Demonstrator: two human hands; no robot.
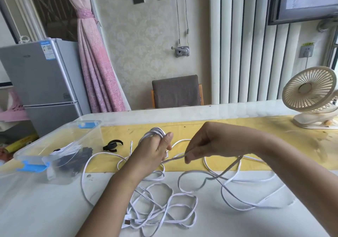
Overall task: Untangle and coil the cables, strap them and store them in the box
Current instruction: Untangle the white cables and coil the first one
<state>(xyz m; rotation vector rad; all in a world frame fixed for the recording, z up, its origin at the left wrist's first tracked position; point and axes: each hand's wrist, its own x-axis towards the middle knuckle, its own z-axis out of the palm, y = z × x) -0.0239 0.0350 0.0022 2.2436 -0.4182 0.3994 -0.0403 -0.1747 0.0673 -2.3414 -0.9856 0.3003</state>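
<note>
A long flat white cable (164,205) lies tangled in loose loops over the table's near middle. My left hand (153,149) grips a small coil of this cable (155,132), the loops wound over its fingers. My right hand (203,147) pinches a stretch of the same cable just right of the left hand, the strand taut between them. A black strap (113,145) lies curled on the yellow mat, left of my left hand. The clear plastic box (60,145) with blue latches stands at the left, holding a strapped white cable and dark items.
A cream desk fan (311,97) stands at the table's far right. The yellow mat (274,138) runs across the table. A grey chair (176,91) sits behind the far edge; a silver fridge (42,83) is off to the left.
</note>
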